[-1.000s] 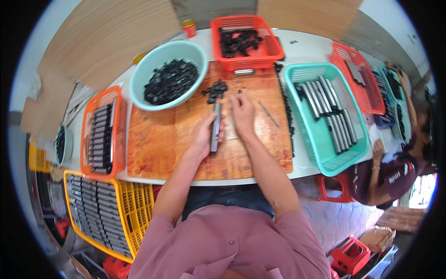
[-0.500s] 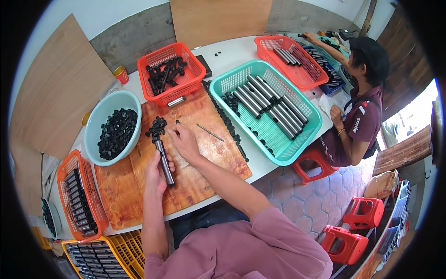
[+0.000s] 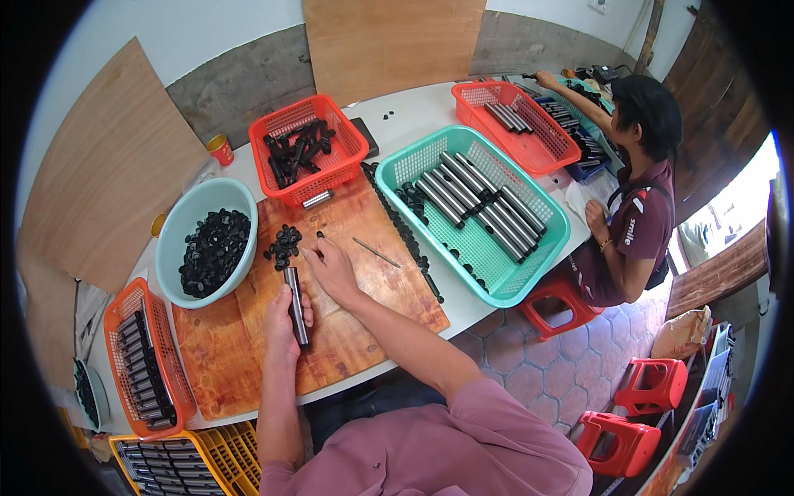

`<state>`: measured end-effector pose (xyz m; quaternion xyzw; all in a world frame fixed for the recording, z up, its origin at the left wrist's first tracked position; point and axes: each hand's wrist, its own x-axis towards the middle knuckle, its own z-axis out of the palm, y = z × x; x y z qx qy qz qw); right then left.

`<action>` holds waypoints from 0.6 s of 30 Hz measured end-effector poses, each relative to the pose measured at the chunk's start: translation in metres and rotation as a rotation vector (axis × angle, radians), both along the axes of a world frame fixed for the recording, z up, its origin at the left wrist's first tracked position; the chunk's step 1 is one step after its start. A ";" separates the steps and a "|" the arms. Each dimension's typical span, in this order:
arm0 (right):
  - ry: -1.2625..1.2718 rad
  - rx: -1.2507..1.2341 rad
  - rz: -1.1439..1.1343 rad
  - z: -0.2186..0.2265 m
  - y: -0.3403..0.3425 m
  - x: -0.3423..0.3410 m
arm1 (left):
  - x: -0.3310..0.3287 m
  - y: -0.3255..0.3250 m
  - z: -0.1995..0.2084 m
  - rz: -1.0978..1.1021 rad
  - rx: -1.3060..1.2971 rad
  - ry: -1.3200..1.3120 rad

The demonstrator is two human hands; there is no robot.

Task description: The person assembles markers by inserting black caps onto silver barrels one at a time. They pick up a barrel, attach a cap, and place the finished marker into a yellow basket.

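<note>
Driving this remotely: the bench (image 3: 405,132) spreads across mid-frame, with a wood board (image 3: 227,355) left of centre. My tube (image 3: 296,304) is over that board, slanted, its top end looking right beside the black pile (image 3: 284,245). IMO the trick is holding the tube steady at that slant and letting the fingertips go light on the small stuff. Left grip (image 3: 284,321) is wrapped snugly round the tube. Right grip (image 3: 333,271) is curled nearly closed at a black bit (image 3: 320,235); can't tell if it's pinched or just touched.
</note>
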<state>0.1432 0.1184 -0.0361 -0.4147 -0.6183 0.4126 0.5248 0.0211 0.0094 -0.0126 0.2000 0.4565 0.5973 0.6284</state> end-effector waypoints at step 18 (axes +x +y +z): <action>0.058 -0.064 0.026 0.004 -0.005 0.000 | 0.004 -0.001 0.000 -0.020 0.043 0.116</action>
